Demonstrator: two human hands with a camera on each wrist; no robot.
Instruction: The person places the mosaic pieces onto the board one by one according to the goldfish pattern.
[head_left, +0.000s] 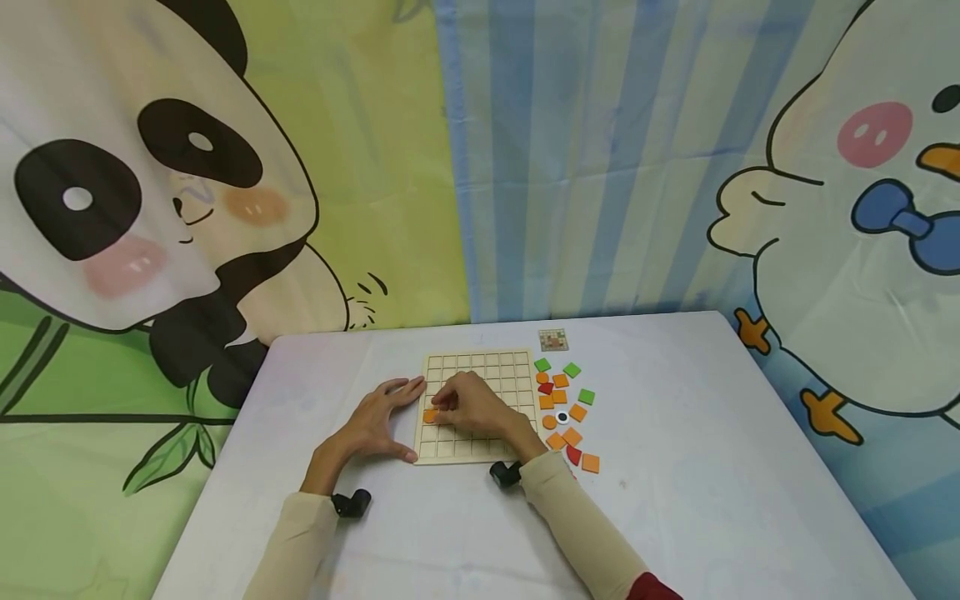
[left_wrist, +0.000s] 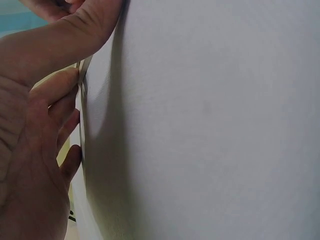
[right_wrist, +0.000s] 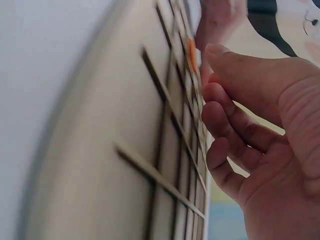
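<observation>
A pale wooden grid board [head_left: 480, 362] lies flat on the white table. My left hand [head_left: 378, 421] rests beside its left edge, fingers and thumb spread, the thumb near the lower left corner. In the left wrist view, the left hand's fingers [left_wrist: 55, 87] lie along the board's side. My right hand [head_left: 476, 407] reaches across the board, fingers loosely bent. Just under its fingertips, an orange piece [head_left: 430, 415] sits in a cell at the left side. In the right wrist view, a narrow gap separates the thumb tip from this orange piece [right_wrist: 192, 55].
Right of the board lie several loose pieces: orange squares [head_left: 591, 463], orange rounds [head_left: 550, 422], green squares [head_left: 587, 397], red pieces [head_left: 573, 455] and a white round with a dark centre [head_left: 562, 417]. A small patterned card [head_left: 553, 340] lies behind them.
</observation>
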